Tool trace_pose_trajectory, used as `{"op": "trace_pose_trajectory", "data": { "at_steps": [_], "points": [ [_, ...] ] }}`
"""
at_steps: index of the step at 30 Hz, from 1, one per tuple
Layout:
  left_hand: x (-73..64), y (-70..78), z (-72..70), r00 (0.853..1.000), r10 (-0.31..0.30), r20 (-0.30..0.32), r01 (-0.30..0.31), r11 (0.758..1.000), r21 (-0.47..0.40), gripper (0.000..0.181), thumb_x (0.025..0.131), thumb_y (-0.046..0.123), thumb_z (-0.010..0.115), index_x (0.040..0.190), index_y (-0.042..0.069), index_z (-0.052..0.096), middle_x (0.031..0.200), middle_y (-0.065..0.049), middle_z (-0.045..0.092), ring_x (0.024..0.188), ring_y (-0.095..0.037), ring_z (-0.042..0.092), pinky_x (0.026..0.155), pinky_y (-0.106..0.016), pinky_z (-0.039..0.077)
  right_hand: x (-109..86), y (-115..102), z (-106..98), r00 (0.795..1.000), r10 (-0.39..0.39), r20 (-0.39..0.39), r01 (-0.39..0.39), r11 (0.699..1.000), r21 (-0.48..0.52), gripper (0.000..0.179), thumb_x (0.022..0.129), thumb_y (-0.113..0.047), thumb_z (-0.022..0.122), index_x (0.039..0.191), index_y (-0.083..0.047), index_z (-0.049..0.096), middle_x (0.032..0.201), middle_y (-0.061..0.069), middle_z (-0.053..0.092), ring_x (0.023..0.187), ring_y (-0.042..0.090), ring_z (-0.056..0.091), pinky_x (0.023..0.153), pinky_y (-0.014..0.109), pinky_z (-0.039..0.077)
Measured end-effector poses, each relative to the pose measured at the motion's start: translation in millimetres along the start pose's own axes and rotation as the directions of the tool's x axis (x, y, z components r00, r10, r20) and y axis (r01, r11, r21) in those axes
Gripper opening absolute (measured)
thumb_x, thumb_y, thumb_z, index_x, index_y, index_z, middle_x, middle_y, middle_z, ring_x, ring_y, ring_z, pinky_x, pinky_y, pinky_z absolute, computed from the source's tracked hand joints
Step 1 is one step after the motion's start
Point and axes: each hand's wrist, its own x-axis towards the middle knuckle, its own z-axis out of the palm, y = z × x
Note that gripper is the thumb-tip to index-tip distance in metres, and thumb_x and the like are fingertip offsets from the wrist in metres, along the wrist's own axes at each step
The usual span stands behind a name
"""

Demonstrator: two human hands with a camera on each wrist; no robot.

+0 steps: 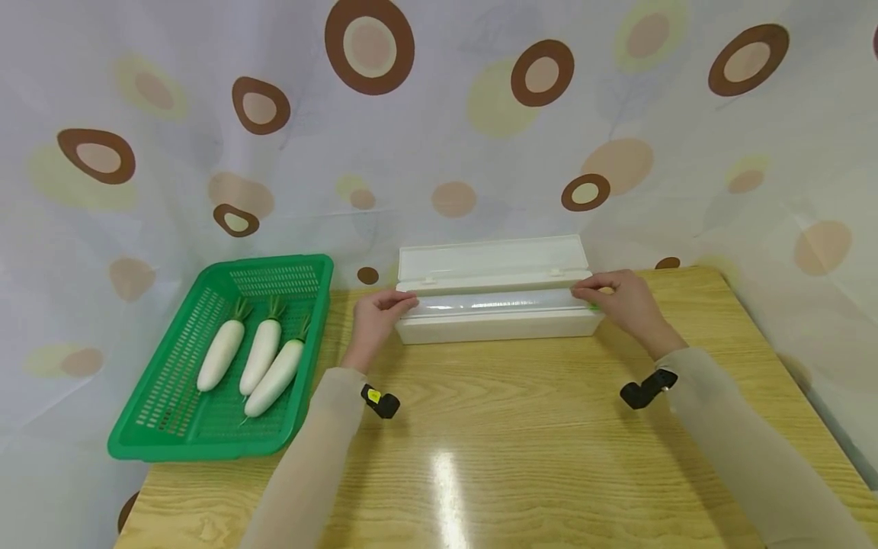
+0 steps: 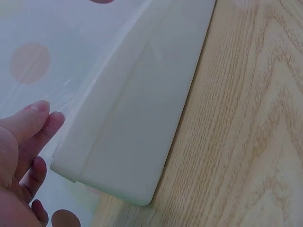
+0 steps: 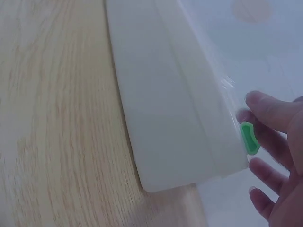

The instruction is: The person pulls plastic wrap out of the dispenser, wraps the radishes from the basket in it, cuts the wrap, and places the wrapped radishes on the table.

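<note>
A long white plastic-wrap dispenser box [image 1: 501, 329] lies across the back of the table, its lid [image 1: 490, 259] raised toward the wall. Clear plastic wrap [image 1: 494, 303] stretches along the top of the box. At the left end, my left hand [image 1: 376, 324] pinches the wrap's edge between thumb and index finger. My right hand [image 1: 627, 305] pinches the other end the same way. Beside its fingertips, the right wrist view shows a small green slider [image 3: 249, 138] at the box's end. In the left wrist view, the film is faint beyond the fingertips of the left hand [image 2: 21, 156].
A green plastic basket [image 1: 312, 381] stands on the left of the table, holding several white radishes, among them one radish [image 1: 221, 354] with trimmed green tops. The wooden table [image 1: 521, 427] reaches back to a patterned curtain [image 1: 439, 152].
</note>
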Motion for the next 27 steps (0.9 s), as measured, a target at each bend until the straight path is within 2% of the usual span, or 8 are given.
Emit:
{"op": "trace_pose_trajectory", "data": {
  "at_steps": [3, 6, 11, 15, 19, 22, 27],
  "points": [
    [0.4, -0.5, -1.9, 1.000, -0.012, 0.003, 0.012, 1.000, -0.015, 0.018, 0.094, 0.017, 0.080, 0.104, 0.002, 0.081, 0.102, -0.008, 0.079, 0.091, -0.011, 0.067, 0.077, -0.019, 0.052, -0.6, 1.4, -1.7, 0.998, 0.051, 0.024, -0.052, 0.998, 0.042, 0.043, 0.100, -0.040, 0.071, 0.118, -0.002, 0.077, 0.131, 0.019, 0.066, 0.120, 0.032, 0.055, 0.092, 0.041, 0.043],
    [1.4, 0.3, -2.9, 1.000, -0.016, 0.006, 0.016, 1.000, -0.015, 0.018, 0.095, 0.018, 0.079, 0.104, 0.003, 0.081, 0.101, -0.007, 0.079, 0.091, -0.011, 0.068, 0.078, -0.021, 0.052, -0.8, 1.1, -3.0, 0.997, 0.078, 0.018, -0.079, 0.996, 0.044, 0.047, 0.100, -0.044, 0.070, 0.120, -0.001, 0.076, 0.131, 0.018, 0.065, 0.118, 0.030, 0.055, 0.092, 0.039, 0.043],
    [3.3, 2.4, -2.8, 0.999, -0.029, -0.018, 0.029, 0.999, -0.035, 0.018, 0.096, 0.019, 0.078, 0.104, 0.004, 0.081, 0.102, -0.007, 0.079, 0.095, -0.015, 0.071, 0.081, -0.023, 0.052, 0.0, -4.4, -4.4, 0.995, 0.096, -0.022, -0.095, 0.994, 0.057, 0.047, 0.100, -0.046, 0.069, 0.120, -0.004, 0.077, 0.126, 0.016, 0.071, 0.108, 0.021, 0.057, 0.079, 0.031, 0.043],
    [5.4, 6.3, -2.8, 0.999, -0.017, -0.048, 0.015, 0.999, -0.044, 0.019, 0.096, 0.019, 0.078, 0.104, 0.003, 0.081, 0.103, -0.009, 0.079, 0.099, -0.019, 0.073, 0.083, -0.023, 0.054, 0.5, -8.6, -7.7, 0.995, 0.085, -0.055, -0.081, 0.993, 0.081, 0.045, 0.100, -0.045, 0.069, 0.119, -0.005, 0.078, 0.118, 0.005, 0.076, 0.101, 0.011, 0.057, 0.070, 0.028, 0.041],
    [7.7, 12.3, -5.4, 0.998, 0.012, -0.065, -0.016, 0.998, -0.055, 0.019, 0.095, 0.018, 0.079, 0.104, 0.001, 0.081, 0.103, -0.010, 0.079, 0.100, -0.022, 0.072, 0.085, -0.026, 0.054, 0.0, -11.3, -13.4, 0.996, 0.069, -0.062, -0.063, 0.994, 0.086, 0.044, 0.100, -0.044, 0.070, 0.119, -0.006, 0.078, 0.114, -0.005, 0.076, 0.106, 0.006, 0.057, 0.082, 0.026, 0.044],
    [9.1, 16.6, -9.1, 0.998, 0.029, -0.052, -0.034, 0.995, -0.095, 0.020, 0.096, 0.017, 0.078, 0.104, -0.001, 0.080, 0.102, -0.010, 0.079, 0.101, -0.022, 0.071, 0.091, -0.030, 0.054, -0.5, -13.7, -18.7, 0.996, 0.062, -0.062, -0.056, 0.993, 0.101, 0.044, 0.099, -0.045, 0.071, 0.119, -0.006, 0.079, 0.112, -0.010, 0.076, 0.108, 0.005, 0.057, 0.090, 0.029, 0.045],
    [10.5, 22.9, -16.1, 0.999, 0.046, -0.010, -0.047, 0.989, -0.138, 0.023, 0.095, 0.019, 0.079, 0.106, -0.001, 0.080, 0.098, -0.002, 0.080, 0.102, -0.018, 0.071, 0.098, -0.035, 0.054, -1.0, -17.0, -26.2, 0.996, 0.061, -0.060, -0.053, 0.990, 0.131, 0.045, 0.098, -0.046, 0.072, 0.118, -0.007, 0.079, 0.103, -0.023, 0.074, 0.106, -0.001, 0.058, 0.092, 0.027, 0.045]
  ]
}}
